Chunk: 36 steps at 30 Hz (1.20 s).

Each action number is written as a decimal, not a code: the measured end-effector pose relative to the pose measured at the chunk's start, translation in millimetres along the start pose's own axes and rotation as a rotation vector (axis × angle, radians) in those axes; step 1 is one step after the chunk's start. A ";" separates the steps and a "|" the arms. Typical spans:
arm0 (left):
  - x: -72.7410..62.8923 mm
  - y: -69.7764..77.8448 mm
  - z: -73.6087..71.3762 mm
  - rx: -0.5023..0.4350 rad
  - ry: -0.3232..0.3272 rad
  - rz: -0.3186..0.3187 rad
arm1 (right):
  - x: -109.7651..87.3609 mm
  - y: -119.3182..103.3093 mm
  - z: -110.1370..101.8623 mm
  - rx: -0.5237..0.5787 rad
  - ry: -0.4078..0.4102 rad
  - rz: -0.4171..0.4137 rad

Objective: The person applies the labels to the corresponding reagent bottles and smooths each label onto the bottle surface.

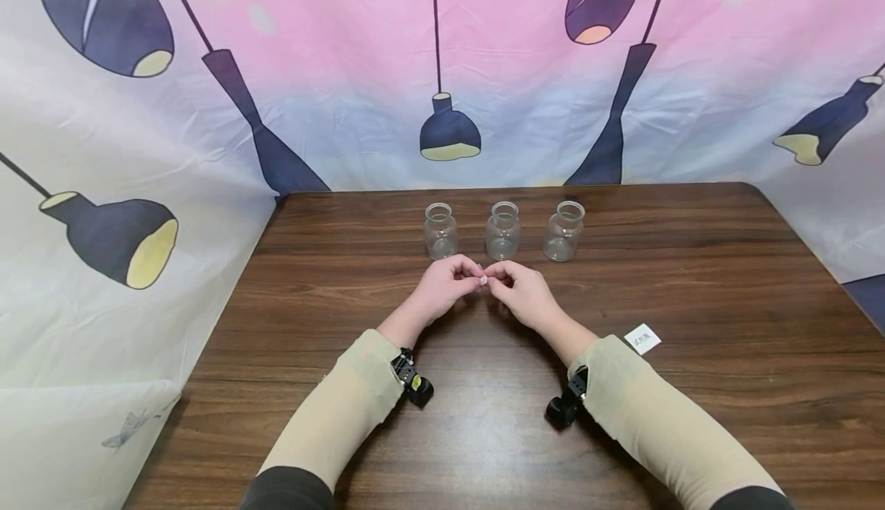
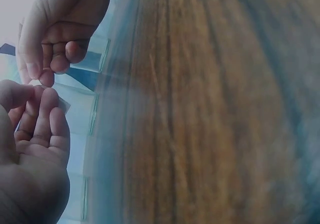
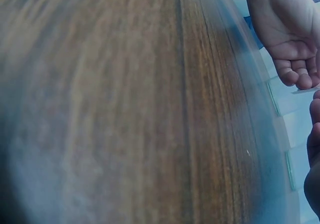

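Note:
My left hand [image 1: 445, 289] and right hand [image 1: 525, 293] meet above the table, fingertips almost touching. Between them, thumb and forefinger of each hand pinch a small white piece of paper or label [image 1: 483, 280]. Its thin, flat edge [image 3: 302, 91] shows below the left fingers in the right wrist view; most of it is hidden by fingertips. Just beyond the hands, three clear glass jars stand upright in a row: a left jar [image 1: 441, 232], a middle jar [image 1: 502, 231] and a right jar [image 1: 563, 232]. None of the jars has a lid on.
A white card [image 1: 642, 339] with dark lettering lies on the brown wooden table [image 1: 691, 264], beside the right sleeve. Behind the table hangs a printed cloth [image 1: 359, 72] with lamp drawings. Wrist cameras [image 1: 418, 387] sit on both forearms.

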<state>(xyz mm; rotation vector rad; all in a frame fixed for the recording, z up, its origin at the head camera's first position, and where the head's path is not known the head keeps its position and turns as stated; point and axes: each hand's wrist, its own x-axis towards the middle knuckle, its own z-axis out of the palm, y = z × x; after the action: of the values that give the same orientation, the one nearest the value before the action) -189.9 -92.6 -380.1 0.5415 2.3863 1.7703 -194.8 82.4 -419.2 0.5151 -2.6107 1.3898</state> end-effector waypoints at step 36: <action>8.0 -41.2 -11.4 -0.013 0.046 -0.084 | -4.5 10.9 -10.6 0.065 0.041 0.054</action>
<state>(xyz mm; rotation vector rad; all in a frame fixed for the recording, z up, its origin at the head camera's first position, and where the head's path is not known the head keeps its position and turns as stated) -209.5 -110.4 -414.7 0.3968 2.3884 1.7802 -195.0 97.8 -423.0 0.4228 -2.5723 1.4896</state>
